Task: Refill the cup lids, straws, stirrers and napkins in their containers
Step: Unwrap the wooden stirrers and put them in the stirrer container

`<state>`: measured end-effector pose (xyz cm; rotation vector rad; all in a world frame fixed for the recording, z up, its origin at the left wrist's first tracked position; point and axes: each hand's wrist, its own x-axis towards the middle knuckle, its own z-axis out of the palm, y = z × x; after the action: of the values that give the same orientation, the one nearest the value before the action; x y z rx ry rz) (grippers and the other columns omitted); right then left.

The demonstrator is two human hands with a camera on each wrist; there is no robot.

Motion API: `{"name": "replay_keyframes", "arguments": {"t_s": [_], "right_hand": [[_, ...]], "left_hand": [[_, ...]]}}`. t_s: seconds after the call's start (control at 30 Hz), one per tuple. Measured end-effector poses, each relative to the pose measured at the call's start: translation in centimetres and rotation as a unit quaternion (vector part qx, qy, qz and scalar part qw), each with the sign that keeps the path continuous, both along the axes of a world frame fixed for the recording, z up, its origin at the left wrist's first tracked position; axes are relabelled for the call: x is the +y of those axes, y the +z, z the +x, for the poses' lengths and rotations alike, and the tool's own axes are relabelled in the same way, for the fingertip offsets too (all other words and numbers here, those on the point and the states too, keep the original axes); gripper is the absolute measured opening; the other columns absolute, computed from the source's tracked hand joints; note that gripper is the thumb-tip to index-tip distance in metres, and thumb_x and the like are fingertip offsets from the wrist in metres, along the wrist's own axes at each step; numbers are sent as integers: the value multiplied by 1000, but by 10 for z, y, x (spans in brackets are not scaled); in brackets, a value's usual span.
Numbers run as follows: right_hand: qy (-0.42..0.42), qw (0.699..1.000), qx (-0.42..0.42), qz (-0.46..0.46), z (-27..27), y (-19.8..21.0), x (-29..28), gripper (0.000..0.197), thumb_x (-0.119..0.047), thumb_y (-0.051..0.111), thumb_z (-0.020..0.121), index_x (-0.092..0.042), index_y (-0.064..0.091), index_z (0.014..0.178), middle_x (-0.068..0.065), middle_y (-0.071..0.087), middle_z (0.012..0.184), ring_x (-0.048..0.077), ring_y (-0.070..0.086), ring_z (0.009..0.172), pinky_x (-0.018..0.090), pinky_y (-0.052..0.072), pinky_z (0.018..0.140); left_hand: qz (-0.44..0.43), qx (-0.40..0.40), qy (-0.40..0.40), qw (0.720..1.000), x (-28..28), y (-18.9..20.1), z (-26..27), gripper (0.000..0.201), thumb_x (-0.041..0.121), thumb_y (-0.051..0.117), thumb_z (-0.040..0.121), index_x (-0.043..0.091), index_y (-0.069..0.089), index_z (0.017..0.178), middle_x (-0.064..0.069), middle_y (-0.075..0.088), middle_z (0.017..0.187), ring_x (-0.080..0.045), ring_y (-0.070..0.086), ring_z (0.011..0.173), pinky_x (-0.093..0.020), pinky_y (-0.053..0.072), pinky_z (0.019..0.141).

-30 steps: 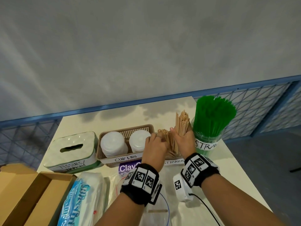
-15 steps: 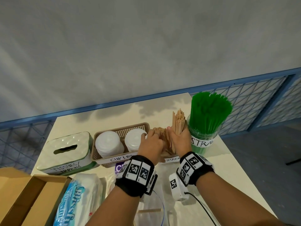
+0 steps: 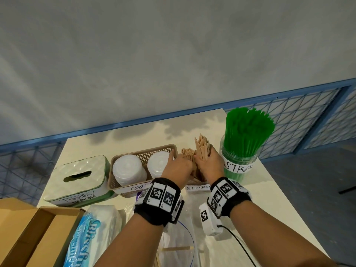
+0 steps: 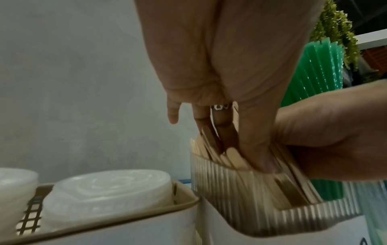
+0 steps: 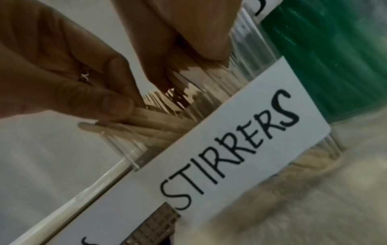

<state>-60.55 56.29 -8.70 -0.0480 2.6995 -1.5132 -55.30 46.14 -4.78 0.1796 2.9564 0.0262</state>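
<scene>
Wooden stirrers (image 3: 201, 149) stand in a clear ribbed holder (image 4: 247, 195) labelled STIRRERS (image 5: 230, 149). My right hand (image 3: 209, 164) grips an upright bundle of them, its lower ends inside the holder. Just left of it, my left hand (image 3: 179, 166) reaches into the same holder. Its thumb and fingers (image 4: 257, 149) pinch some leaning stirrers (image 5: 159, 122). Green straws (image 3: 247, 132) fill a jar on the right. White cup lids (image 3: 129, 168) sit in a tan basket (image 3: 154, 149). A tissue box (image 3: 81, 176) stands at the far left.
An open cardboard box (image 3: 28, 237) and a blue-printed tissue pack (image 3: 90, 237) lie at the near left. A clear plastic bag (image 3: 179, 245) with one loose stirrer lies between my forearms. The table edge is close on the right, past the straw jar.
Both hands stay at the stirrer holder, the right one still holding its bundle. The left hand has edged slightly left, towards the basket corner.
</scene>
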Motion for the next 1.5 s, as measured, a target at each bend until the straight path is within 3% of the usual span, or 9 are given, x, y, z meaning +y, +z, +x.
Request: {"name": "replay_keyframes", "arguments": {"t_s": [0.17, 0.3, 0.4, 0.5, 0.67, 0.93, 1.03, 1.17, 1.5], "right_hand": [[-23, 999, -2, -34, 0, -1, -2, 27, -24, 65, 84, -8, 57, 104, 12, 67, 95, 29, 62, 89, 39, 50, 85], [-19, 1000, -10, -16, -1, -1, -1, 26, -25, 62, 85, -8, 56, 104, 13, 66, 94, 29, 61, 85, 37, 50, 81], [-18, 999, -17, -27, -2, 0, -1, 26, -24, 59, 86, -6, 55, 105, 14, 66, 95, 29, 61, 88, 38, 50, 83], [-34, 998, -27, -47, 0, 1, -3, 30, -20, 60, 85, -6, 49, 110, 11, 63, 93, 30, 61, 89, 39, 50, 83], [-51, 994, -31, -92, 7, -7, -10, 49, -24, 65, 81, -13, 37, 120, 4, 62, 102, 25, 62, 90, 42, 52, 83], [-22, 998, -19, 46, 12, -13, -7, 42, -36, 58, 87, -17, 54, 125, 6, 46, 121, 24, 51, 109, 33, 43, 96], [-7, 999, -13, 35, 16, -8, -4, 46, -32, 59, 88, -20, 48, 131, 7, 43, 125, 22, 47, 114, 30, 38, 95], [16, 999, -44, -24, 15, -13, -6, 35, -26, 58, 89, -8, 48, 118, 11, 51, 117, 27, 51, 108, 32, 40, 89], [46, 993, -106, -22, 10, -7, -3, 17, -27, 51, 93, -11, 55, 96, 5, 60, 88, 25, 57, 88, 32, 46, 79]], "left_hand": [[38, 77, 18, 996, -1, 0, -12, 20, 13, 51, 89, 18, 70, 93, -1, 61, 94, -22, 49, 107, -39, 12, 110], [153, 163, 77, 972, 2, -18, -14, 22, 7, 62, 81, 10, 66, 103, -14, 50, 116, -32, 46, 108, -40, 37, 99], [292, 126, 205, 926, 8, -29, -9, 59, 2, 57, 86, 3, 32, 140, -24, 17, 147, -36, 29, 133, -33, 30, 111], [381, 81, 247, 887, 20, -32, -5, 66, 7, 43, 96, -1, 1, 147, -22, 5, 154, -28, 14, 143, -26, 15, 115], [444, 135, 279, 841, 28, -33, -9, 53, 10, 39, 97, 5, 19, 145, -16, 38, 143, -22, 41, 128, -30, 32, 110], [458, 146, 269, 835, 27, -24, -12, 34, 7, 38, 98, 3, 39, 132, 10, 42, 99, 10, 40, 76, 6, 29, 68], [448, 128, 274, 841, 24, -22, -12, 40, 8, 38, 97, 5, 33, 137, -7, 51, 122, -8, 50, 100, -9, 33, 86], [461, 104, 292, 832, 17, -25, -15, 40, 2, 34, 96, 4, 32, 136, -17, 51, 127, -22, 52, 110, -23, 38, 89], [525, 63, 348, 774, 18, -26, -17, 46, 3, 37, 95, 2, 21, 138, -24, 37, 138, -34, 42, 125, -39, 35, 108]]}}
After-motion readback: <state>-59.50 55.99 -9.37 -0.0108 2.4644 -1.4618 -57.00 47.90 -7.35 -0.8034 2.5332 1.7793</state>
